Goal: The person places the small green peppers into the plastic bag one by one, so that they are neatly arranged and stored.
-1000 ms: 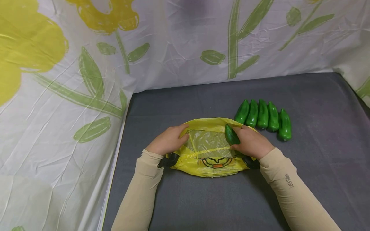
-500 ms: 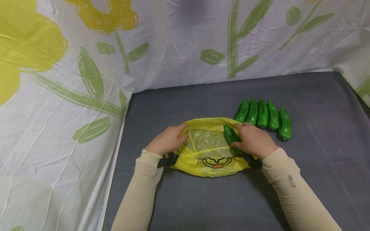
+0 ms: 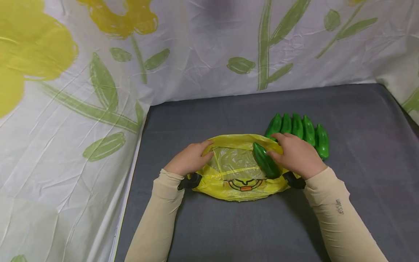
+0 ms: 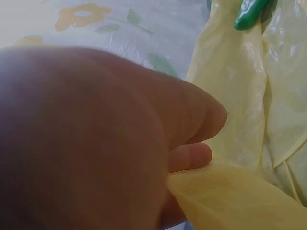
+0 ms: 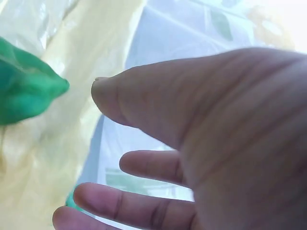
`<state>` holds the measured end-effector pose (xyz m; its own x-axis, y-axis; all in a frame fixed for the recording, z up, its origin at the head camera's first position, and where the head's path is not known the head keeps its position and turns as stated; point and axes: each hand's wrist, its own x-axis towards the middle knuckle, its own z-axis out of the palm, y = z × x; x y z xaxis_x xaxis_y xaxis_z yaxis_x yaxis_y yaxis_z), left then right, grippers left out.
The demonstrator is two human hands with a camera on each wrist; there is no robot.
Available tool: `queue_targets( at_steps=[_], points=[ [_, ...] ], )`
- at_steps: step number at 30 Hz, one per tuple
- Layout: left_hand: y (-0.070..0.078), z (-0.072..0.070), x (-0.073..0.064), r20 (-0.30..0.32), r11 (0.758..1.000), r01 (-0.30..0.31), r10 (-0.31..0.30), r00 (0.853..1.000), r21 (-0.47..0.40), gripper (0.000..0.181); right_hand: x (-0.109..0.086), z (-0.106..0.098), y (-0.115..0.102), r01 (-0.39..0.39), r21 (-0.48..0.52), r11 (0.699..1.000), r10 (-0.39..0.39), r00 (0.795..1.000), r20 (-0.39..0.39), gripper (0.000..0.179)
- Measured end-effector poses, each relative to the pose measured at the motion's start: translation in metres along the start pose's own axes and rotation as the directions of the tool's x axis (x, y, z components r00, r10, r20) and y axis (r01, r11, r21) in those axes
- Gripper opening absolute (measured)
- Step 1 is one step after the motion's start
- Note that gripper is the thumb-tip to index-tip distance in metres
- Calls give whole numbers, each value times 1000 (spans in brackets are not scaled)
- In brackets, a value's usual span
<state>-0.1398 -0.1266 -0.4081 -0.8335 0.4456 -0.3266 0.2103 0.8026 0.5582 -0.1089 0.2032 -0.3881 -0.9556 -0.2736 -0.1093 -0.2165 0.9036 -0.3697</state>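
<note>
A yellow plastic bag with black handles and a printed cartoon design lies with its mouth wide. At its left side my left hand grips the rim, and the left wrist view shows the film coming out between thumb and fingers. One long green pepper rests inside the right part of the mouth. My right hand is just right of that pepper, over the bag's right rim. In the right wrist view its thumb and fingers are spread apart, with a gap between the thumb and the pepper.
Several more green peppers lie side by side behind the right hand, which partly covers them. The grey tabletop meets a flower-printed cloth at the back and left.
My right hand has let go of the pepper and moved right, its fingers spreading. The pepper now lies in the bag, more of it visible. My left hand stays at the left rim.
</note>
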Motion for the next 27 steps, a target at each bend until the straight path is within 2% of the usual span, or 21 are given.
queue_targets(
  at_steps=[15, 21, 27],
  points=[
    [0, 1, 2, -10, 1000, -8, 8, 1000, 21, 55, -1, -15, 21, -29, 30, 999, 29, 999, -27, 64],
    [0, 1, 3, -19, 1000, -20, 21, 1000, 21, 55, -2, -25, 34, -76, 55, 996, 77, 997, -26, 63],
    [0, 2, 1, -13, 1000, -4, 5, 1000, 14, 56, -9, -35, 51, -141, 80, 987, 143, 990, -14, 69]
  ],
)
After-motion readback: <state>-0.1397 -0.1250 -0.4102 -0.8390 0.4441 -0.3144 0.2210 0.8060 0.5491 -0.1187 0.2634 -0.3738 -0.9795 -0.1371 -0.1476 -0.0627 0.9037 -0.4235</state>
